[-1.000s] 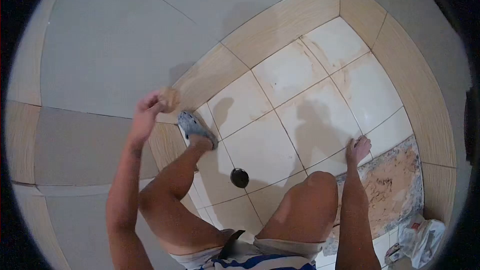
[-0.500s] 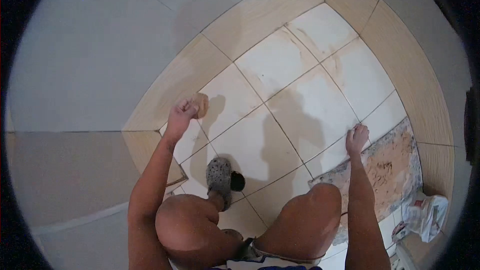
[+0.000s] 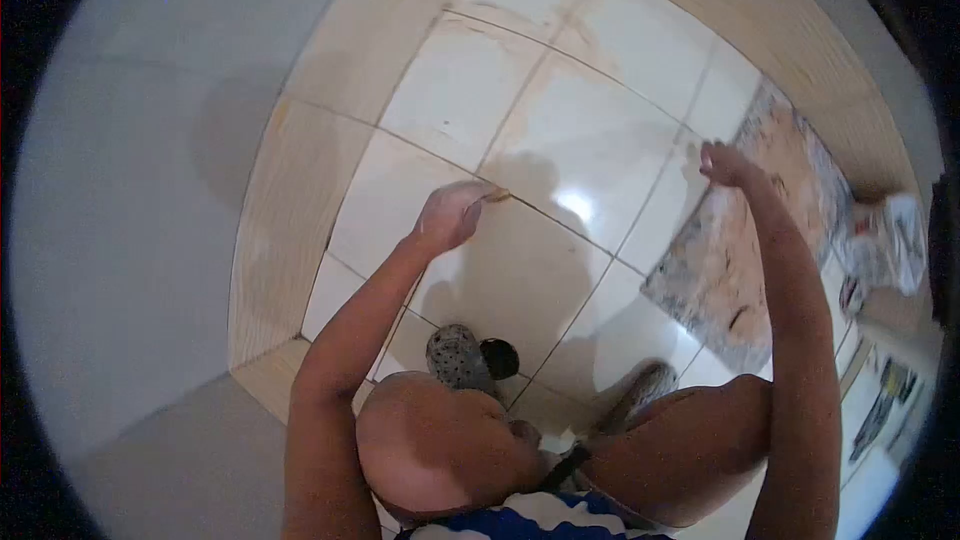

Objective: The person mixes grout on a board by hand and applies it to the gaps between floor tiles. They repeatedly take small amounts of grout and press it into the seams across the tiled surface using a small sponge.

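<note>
My left hand (image 3: 450, 217) is closed on a tan sponge-like piece (image 3: 497, 196), of which only a thin edge shows past the fingers. Both are over the white floor tiles (image 3: 430, 90), close to a dark joint between tiles. Farther right, my right hand (image 3: 722, 164) is raised near the left edge of a rough, untiled patch (image 3: 740, 250), its fingers curled and blurred. Whether anything is in it cannot be made out. Brownish smears mark the tiles beyond my hands.
My shoe (image 3: 458, 355) stands beside a round dark drain hole (image 3: 499, 358). A white plastic bag (image 3: 888, 243) lies at the right by the wall. Wood-look tiles (image 3: 300, 180) line the base of the walls.
The view has turned and shifted. My left hand has moved right with the tan piece, away from the wall edge. My right hand has come off the floor near the rough patch.
</note>
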`<state>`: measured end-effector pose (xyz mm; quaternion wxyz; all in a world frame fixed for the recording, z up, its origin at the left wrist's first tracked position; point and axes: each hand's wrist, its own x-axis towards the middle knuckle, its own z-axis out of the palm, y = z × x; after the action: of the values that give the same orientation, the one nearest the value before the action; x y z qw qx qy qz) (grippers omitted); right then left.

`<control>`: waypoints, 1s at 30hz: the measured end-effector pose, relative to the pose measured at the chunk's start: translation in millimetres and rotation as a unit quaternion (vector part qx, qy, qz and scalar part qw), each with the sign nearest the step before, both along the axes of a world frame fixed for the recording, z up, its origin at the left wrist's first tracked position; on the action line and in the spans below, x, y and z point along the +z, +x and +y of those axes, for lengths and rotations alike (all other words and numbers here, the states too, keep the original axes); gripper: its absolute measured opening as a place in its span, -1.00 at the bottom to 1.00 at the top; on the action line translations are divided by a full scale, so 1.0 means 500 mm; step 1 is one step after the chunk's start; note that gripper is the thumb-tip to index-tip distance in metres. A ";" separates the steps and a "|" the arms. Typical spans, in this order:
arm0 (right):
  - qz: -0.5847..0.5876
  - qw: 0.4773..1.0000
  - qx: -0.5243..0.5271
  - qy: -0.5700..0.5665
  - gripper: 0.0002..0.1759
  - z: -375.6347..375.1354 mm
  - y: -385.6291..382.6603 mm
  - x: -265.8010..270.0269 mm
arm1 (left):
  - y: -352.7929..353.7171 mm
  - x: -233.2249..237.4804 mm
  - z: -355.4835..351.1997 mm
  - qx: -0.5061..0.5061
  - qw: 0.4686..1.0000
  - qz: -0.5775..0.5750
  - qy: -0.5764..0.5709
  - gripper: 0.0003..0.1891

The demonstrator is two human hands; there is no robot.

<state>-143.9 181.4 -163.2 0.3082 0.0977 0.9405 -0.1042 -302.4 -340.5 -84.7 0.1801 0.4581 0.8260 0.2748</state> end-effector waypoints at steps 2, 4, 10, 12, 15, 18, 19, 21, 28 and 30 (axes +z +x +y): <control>0.003 0.999 -0.035 -0.012 -0.57 -0.056 0.035 0.075 | -0.017 -0.028 0.051 -0.034 0.999 -0.012 -0.005 -0.70; -0.030 0.996 -0.079 -0.011 -0.57 -0.082 0.095 0.088 | -0.016 -0.057 0.076 -0.056 0.998 -0.017 -0.005 -0.68; 0.027 0.985 -0.171 -0.001 -0.28 -0.237 0.257 -0.032 | 0.064 -0.132 0.020 -0.148 0.979 0.133 0.052 -0.65; 0.128 0.964 -0.234 -0.001 -0.36 -0.339 0.277 -0.013 | 0.034 -0.137 0.020 -0.107 0.988 0.084 0.073 -0.65; 0.313 0.887 -0.337 0.027 -0.53 -0.496 0.319 -0.009 | -0.013 -0.154 0.052 -0.006 0.993 0.069 0.097 -0.67; 0.402 0.875 -0.266 0.046 -0.64 -0.614 0.362 -0.051 | 0.034 -0.190 0.045 0.041 0.986 0.128 0.097 -0.70; 0.413 0.879 -0.235 0.049 -0.67 -0.648 0.364 -0.042 | 0.069 -0.195 0.042 0.018 0.984 0.146 0.097 -0.68; 0.406 0.880 -0.246 0.028 -0.68 -0.699 0.407 -0.079 | 0.096 -0.160 0.049 0.019 0.985 0.140 0.099 -0.67; 0.354 0.885 -0.301 0.036 -0.63 -0.726 0.421 -0.106 | 0.011 -0.136 0.027 0.140 0.975 0.172 0.027 -0.68; 0.351 0.886 -0.302 0.034 -0.62 -0.728 0.424 -0.104 | 0.093 -0.163 0.033 0.138 0.979 0.141 -0.049 -0.66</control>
<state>68.0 -182.7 -215.0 -0.0915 0.3447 0.9152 -0.1877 -255.8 -324.1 -166.3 0.0448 0.3643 0.9108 0.1891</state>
